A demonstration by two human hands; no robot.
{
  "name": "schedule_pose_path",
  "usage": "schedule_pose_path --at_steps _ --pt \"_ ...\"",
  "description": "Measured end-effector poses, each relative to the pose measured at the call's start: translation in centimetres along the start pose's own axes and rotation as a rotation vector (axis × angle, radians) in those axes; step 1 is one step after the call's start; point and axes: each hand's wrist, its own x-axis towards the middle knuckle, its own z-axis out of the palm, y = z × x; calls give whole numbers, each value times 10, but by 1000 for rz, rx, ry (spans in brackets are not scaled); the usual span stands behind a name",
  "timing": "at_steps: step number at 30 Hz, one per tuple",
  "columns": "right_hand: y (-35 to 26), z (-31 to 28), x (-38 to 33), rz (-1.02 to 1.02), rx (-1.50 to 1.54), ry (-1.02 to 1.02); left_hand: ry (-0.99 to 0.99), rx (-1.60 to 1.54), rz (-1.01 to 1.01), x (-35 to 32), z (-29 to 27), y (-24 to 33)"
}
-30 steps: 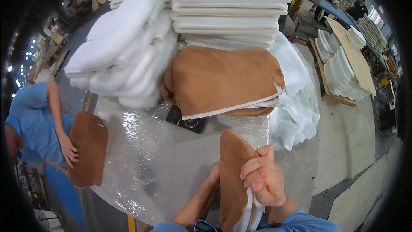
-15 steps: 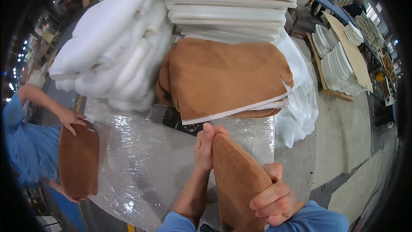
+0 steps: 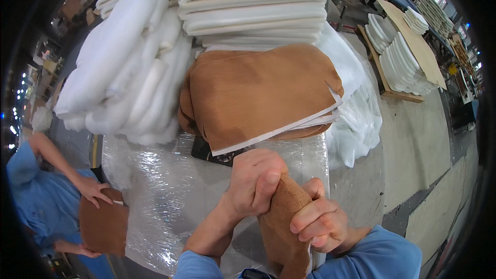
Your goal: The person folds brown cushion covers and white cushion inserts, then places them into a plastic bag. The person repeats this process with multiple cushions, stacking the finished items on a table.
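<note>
Between my hands is a brown fabric cover [image 3: 281, 227] with a pale edge showing low on its right side. My left hand [image 3: 256, 181] is closed over its upper left corner. Around its right edge my right hand [image 3: 323, 222] is wrapped, fingers curled and knuckles up. The cover stands tilted close to me; whether anything is inside it cannot be seen. Just beyond my hands lies a stack of brown fabric covers [image 3: 263, 93] with white edges, on the plastic-wrapped table [image 3: 155, 201]. A dark flat object [image 3: 206, 154] pokes out from under the stack.
White padding sheets [image 3: 253, 8] are piled behind the stack, with fluffy white batting [image 3: 119, 67] at left. Clear plastic sheeting [image 3: 356, 124] hangs at right. A co-worker's hand [image 3: 95, 191] holds another brown cover [image 3: 103, 227] at left. A pallet [image 3: 400, 93] carries white pads.
My left hand has turned over and folded around the cover's upper corner, and the cover's top is now bunched. The co-worker's cover has shifted slightly right and down.
</note>
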Motion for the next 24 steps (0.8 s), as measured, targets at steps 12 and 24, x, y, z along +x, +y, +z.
schedule_pose_path --at_steps 12,24 --pt "-15 21 12 93 -64 -99 118 -122 -149 -11 -3 42" --pt "5 24 -20 223 -177 -26 473 94 -393 -60 32 14"
